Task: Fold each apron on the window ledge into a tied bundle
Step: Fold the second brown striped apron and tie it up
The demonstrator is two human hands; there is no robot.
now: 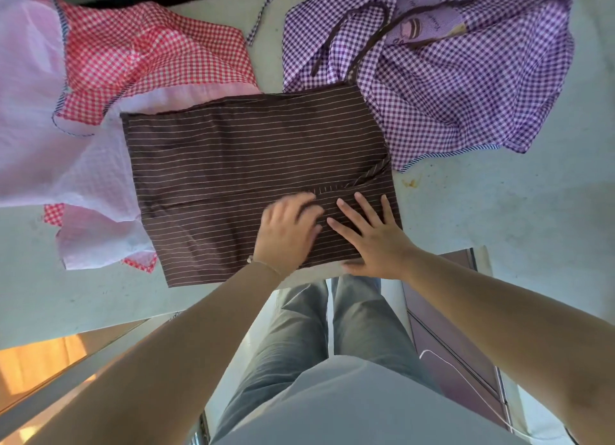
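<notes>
A person's right hand [376, 235] presses flat, fingers spread, and the blurred left hand [288, 231] rests seemingly relaxed on a folded brown striped apron [239, 165] on the window ledge [499, 218], where lifting either could let the fold spring open.

**No legible text in view**

Only one thing bears lettering: the printed patch [422, 18] on the purple gingham apron [449, 88], which lies at the far right of the window ledge [499, 211]. A few small curved lines of writing sit beside a drawn figure there, too small and blurred to read.
</notes>
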